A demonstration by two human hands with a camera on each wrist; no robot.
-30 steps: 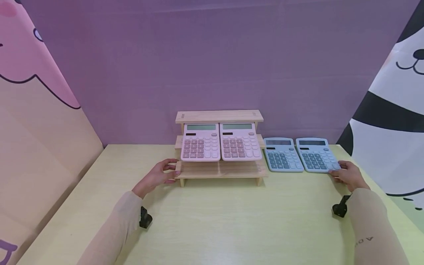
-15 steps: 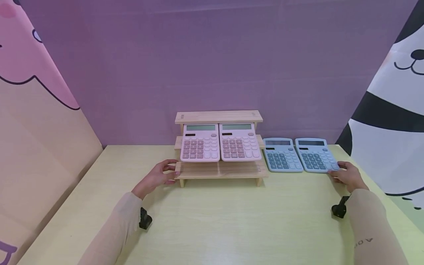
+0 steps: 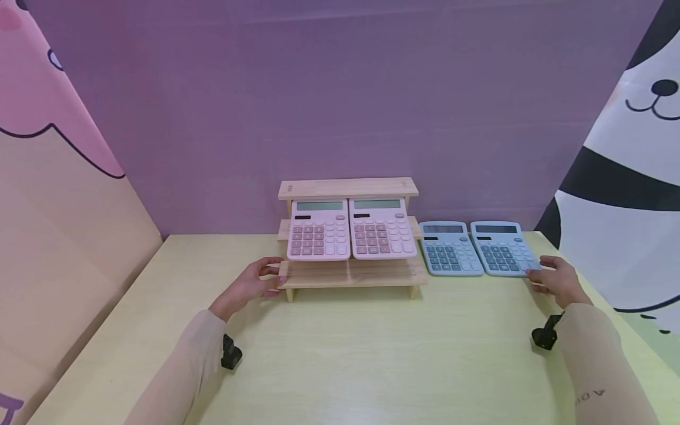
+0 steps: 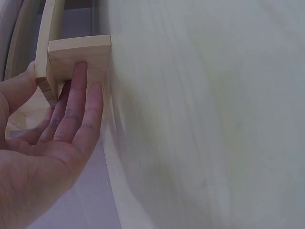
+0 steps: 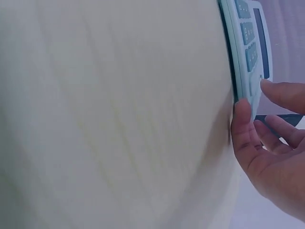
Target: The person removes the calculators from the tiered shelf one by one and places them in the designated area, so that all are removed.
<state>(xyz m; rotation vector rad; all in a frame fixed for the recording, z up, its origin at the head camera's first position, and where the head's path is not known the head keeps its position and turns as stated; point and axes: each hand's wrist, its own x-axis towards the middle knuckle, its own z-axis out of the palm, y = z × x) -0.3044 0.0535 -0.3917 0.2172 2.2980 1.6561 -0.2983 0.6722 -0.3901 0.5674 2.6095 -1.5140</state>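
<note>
A three-step wooden rack (image 3: 350, 277) stands on the table with two pink calculators, the left one (image 3: 319, 233) and the right one (image 3: 382, 233), leaning side by side on it. My left hand (image 3: 254, 284) holds the left end of its lowest shelf; in the left wrist view the thumb lies on the board (image 4: 78, 44) and the fingers reach underneath. To the rack's right, two light-blue calculators lie together, one nearer the rack (image 3: 451, 251) and one further right (image 3: 504, 251). My right hand (image 3: 558, 282) pinches the lower right corner of the further one, thumb at its face, fingers round its edge.
The pale table (image 3: 372, 354) ends at a purple backdrop (image 3: 340, 106) just behind the rack. Cartoon-printed panels flank it, a pink and beige one (image 3: 69, 206) at left and a black and white one (image 3: 627, 236) at right. A black wrist camera (image 3: 231, 353) hangs by the left sleeve.
The head view has shifted slightly, so the scene sits a little further left. Both hands, the rack and the calculators stay in practically the same arrangement.
</note>
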